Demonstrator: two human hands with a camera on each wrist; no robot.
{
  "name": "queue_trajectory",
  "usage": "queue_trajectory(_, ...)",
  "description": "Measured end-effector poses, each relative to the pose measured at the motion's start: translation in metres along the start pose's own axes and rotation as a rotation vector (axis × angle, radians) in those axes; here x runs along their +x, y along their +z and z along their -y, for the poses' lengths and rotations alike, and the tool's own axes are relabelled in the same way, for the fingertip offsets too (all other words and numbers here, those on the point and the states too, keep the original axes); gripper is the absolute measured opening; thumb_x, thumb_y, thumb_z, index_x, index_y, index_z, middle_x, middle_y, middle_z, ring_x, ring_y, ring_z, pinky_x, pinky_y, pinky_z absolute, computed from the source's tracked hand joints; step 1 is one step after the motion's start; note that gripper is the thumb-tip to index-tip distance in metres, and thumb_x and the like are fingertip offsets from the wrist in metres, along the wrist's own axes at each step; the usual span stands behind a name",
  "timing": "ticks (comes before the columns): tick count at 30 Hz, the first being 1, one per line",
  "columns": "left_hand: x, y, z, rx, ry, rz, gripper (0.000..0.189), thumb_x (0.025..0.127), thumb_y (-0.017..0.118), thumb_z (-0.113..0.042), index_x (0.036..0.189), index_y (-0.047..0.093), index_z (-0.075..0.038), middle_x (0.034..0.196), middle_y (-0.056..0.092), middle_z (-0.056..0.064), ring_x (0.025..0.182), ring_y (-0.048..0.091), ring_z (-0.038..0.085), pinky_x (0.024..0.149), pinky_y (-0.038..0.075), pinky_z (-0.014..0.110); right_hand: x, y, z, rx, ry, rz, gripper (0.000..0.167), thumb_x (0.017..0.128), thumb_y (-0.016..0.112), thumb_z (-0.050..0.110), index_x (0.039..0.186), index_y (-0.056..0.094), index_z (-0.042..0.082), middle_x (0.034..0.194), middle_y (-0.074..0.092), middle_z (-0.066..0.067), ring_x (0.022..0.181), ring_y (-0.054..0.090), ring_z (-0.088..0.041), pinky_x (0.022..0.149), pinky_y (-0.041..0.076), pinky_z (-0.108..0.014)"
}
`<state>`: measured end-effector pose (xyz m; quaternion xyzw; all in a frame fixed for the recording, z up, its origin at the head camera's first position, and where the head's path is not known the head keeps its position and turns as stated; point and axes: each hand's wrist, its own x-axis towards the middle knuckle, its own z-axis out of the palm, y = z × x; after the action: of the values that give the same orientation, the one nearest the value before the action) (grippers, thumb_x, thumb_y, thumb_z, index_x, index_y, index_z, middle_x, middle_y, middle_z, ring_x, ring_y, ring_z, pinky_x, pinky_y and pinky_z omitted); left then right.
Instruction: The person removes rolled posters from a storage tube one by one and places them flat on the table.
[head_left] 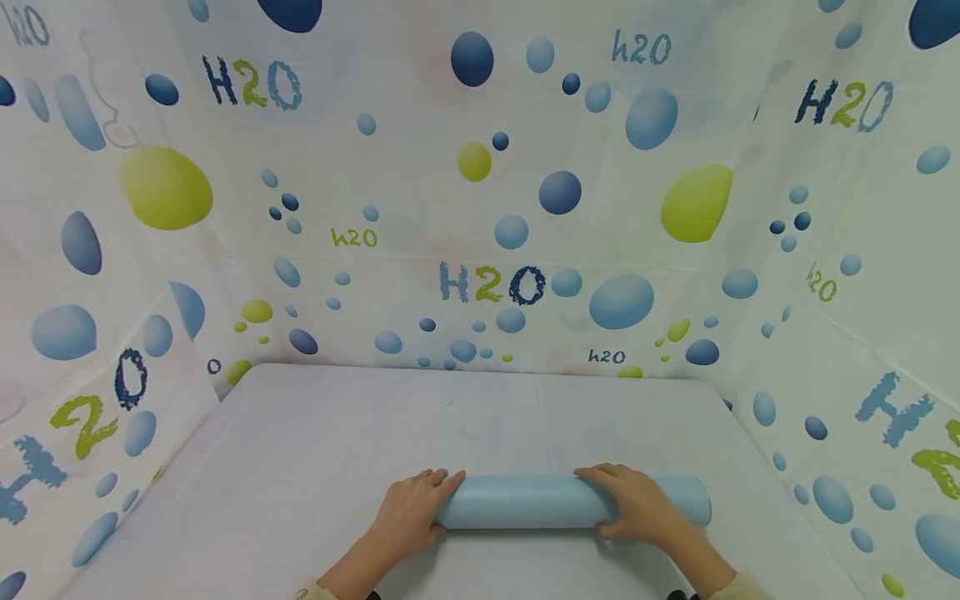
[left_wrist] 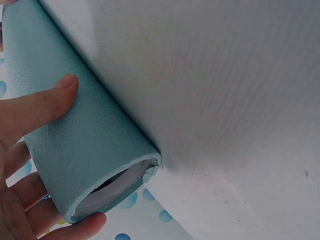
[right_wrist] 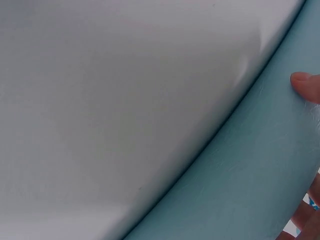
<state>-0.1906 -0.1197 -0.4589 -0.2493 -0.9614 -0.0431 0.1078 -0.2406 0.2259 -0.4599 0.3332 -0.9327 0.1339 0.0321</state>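
A light blue roll of leather-like sheet (head_left: 525, 502) lies crosswise on the white table, close to the person. My left hand (head_left: 411, 510) grips it at its left end, thumb on the near side and fingers over the far side. In the left wrist view the roll (left_wrist: 90, 135) shows creased texture and a hollow end with a pale inner layer. My right hand (head_left: 633, 504) holds the roll right of its middle, and the right end sticks out past that hand. The right wrist view shows the thumb (right_wrist: 306, 86) lying on the smooth blue surface.
The white tabletop (head_left: 360, 425) stretches behind and to both sides of the roll. A white curtain-like sheet (head_left: 420, 167) printed with bubbles and "H2O" lettering stands around the back and both sides of the table.
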Motion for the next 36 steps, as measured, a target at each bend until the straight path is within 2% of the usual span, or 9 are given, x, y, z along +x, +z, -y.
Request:
queue_trajectory(7, 0.000, 0.001, -0.001, 0.000, -0.011, 0.011, 0.071, 0.060, 0.085, -0.029, 0.124, 0.057, -0.015, 0.108, 0.062, 0.007, 0.095, 0.061, 0.027, 0.069, 0.052, 0.040, 0.004, 0.004, 0.004, 0.004, 0.002, 0.011, 0.074, 0.061, 0.082, 0.034, 0.127, 0.052, 0.018, 0.117, 0.058, -0.005, 0.101, 0.057, -0.027, 0.083, 0.046, -0.048)
queue_trajectory(26, 0.000, 0.002, -0.001, 0.007, -0.001, -0.019, 0.071, 0.060, 0.085, -0.029, 0.124, 0.057, -0.014, 0.108, 0.062, 0.007, 0.093, 0.061, 0.026, 0.066, 0.052, 0.039, 0.018, 0.007, 0.021, 0.001, -0.050, 0.033, 0.074, 0.063, 0.081, 0.035, 0.128, 0.051, 0.020, 0.118, 0.057, -0.003, 0.102, 0.056, -0.024, 0.082, 0.046, -0.047)
queue_trajectory(36, 0.000, 0.003, 0.000, -0.007, -0.016, 0.004, 0.071, 0.061, 0.084, -0.028, 0.125, 0.056, -0.015, 0.110, 0.061, 0.007, 0.097, 0.060, 0.027, 0.069, 0.052, 0.041, 0.025, 0.010, 0.029, -0.001, -0.044, 0.070, 0.075, 0.063, 0.082, 0.032, 0.130, 0.050, 0.021, 0.120, 0.055, -0.005, 0.105, 0.054, -0.026, 0.083, 0.045, -0.048)
